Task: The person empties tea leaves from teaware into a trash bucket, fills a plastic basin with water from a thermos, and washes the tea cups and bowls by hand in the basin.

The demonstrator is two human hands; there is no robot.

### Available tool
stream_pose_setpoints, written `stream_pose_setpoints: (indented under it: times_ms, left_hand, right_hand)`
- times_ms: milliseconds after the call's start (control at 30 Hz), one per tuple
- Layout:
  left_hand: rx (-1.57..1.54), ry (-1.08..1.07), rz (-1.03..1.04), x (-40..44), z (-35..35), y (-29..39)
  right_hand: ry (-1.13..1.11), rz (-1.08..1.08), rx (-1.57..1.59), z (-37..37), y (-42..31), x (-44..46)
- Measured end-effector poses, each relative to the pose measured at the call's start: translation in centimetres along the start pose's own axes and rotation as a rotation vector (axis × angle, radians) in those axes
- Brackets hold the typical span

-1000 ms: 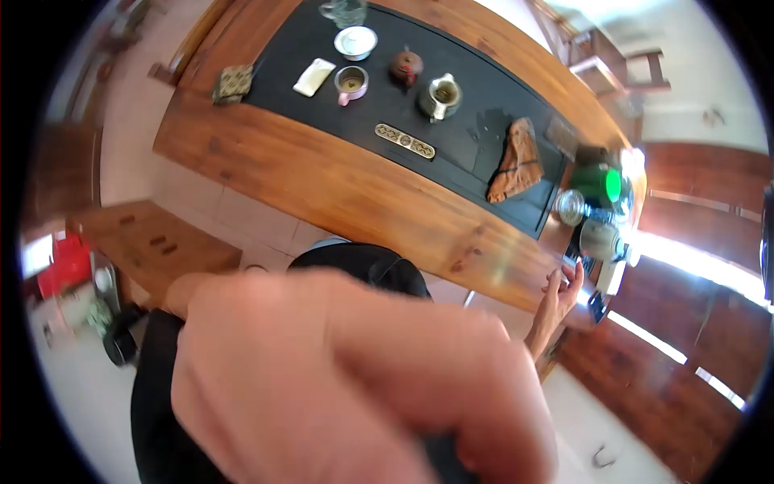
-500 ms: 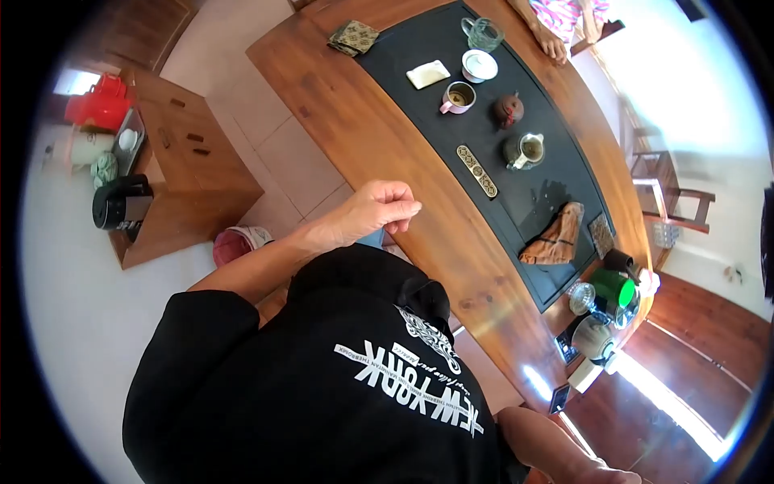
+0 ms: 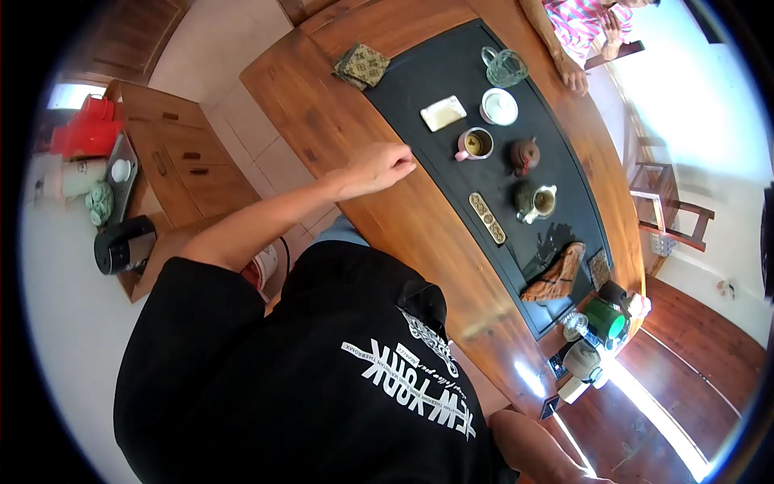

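Over table [image 3: 326,113], left hand [image 3: 376,168] loosely curled, seemingly empty; black tray [image 3: 435,73] nearby, long axis following table's length.

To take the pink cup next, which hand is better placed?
Probably the left hand: it is over the table's wooden border, near the pink cup, and seems empty. The right forearm runs off the bottom edge, its hand not clearly visible.

Tea room: cup [image 3: 476,143], teapot [image 3: 524,156]
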State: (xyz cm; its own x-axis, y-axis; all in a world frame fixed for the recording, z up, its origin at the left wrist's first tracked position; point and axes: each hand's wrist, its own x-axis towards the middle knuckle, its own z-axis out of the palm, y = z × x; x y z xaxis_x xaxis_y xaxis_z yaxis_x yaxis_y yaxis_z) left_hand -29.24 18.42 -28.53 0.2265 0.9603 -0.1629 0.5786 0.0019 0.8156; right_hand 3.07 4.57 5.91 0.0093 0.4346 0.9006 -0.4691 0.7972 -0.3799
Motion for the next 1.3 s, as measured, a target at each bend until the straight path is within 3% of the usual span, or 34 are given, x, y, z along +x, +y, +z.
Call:
stream_pose_setpoints:
  times_ms: [167,200,267,300,367,400,467,500,567,700,900,967,1000,1167,1233,1300]
  left_hand:
    - [0.332,0.057,0.161,9.8,-1.0,-3.5]
    - [0.473,0.075,0.177,11.5,-0.8,-3.6]
    - [0.535,0.024,0.183,14.1,0.0,-3.5]
    - [0.609,-0.008,0.175,15.1,0.3,-3.4]
    - [0.625,-0.061,0.177,16.4,1.3,-4.3]
    - [0.626,-0.064,0.199,16.9,2.1,-5.2]
    - [0.573,-0.066,0.240,17.3,2.4,-5.9]
    - [0.570,-0.073,0.241,17.4,2.2,-6.2]
    - [0.577,-0.089,0.288,17.8,1.7,-6.7]
    - [0.551,0.052,0.369,18.8,-3.2,-7.0]
    - [0.598,0.106,0.289,19.2,-9.4,-10.0]
    - [0.508,0.146,0.326,18.0,-10.4,-9.8]
    - [0.444,0.158,0.342,17.2,-10.5,-9.8]
    - [0.169,0.155,0.368,13.3,-9.7,-9.8]
    - [-0.071,0.093,0.138,12.0,-9.4,-9.2]
    - [-0.168,0.032,0.063,11.6,-9.2,-9.0]
  right_hand:
    - [0.030,0.084,0.024,3.0,7.4,0.8]
    - [0.309,-0.307,-0.127,4.2,9.6,0.4]
    - [-0.140,0.296,0.233,3.2,12.8,2.3]
    - [-0.141,0.306,0.215,2.2,12.7,3.2]
    - [-0.330,0.996,-0.114,1.2,11.3,4.5]
    - [-0.215,0.834,-0.325,0.3,10.5,1.7]
    - [-0.027,0.743,-0.582,0.1,13.5,-2.0]
    - [0.049,0.819,-0.637,0.9,17.5,-2.5]
    - [0.416,1.043,-0.787,0.0,20.3,-6.1]
    - [0.328,1.442,-0.932,-5.0,28.2,-11.0]
    - [-0.180,1.351,-1.306,-10.8,39.7,-14.8]
    - [-0.358,1.153,-1.493,-11.4,43.1,-16.2]
    - [-0.412,1.288,-1.529,-11.3,44.2,-16.1]
    - [-0.486,1.412,-1.573,-11.1,47.6,-17.4]
    - [-0.420,1.377,-1.591,-11.4,48.4,-18.6]
    - [-0.399,1.308,-1.608,-11.0,48.6,-19.0]
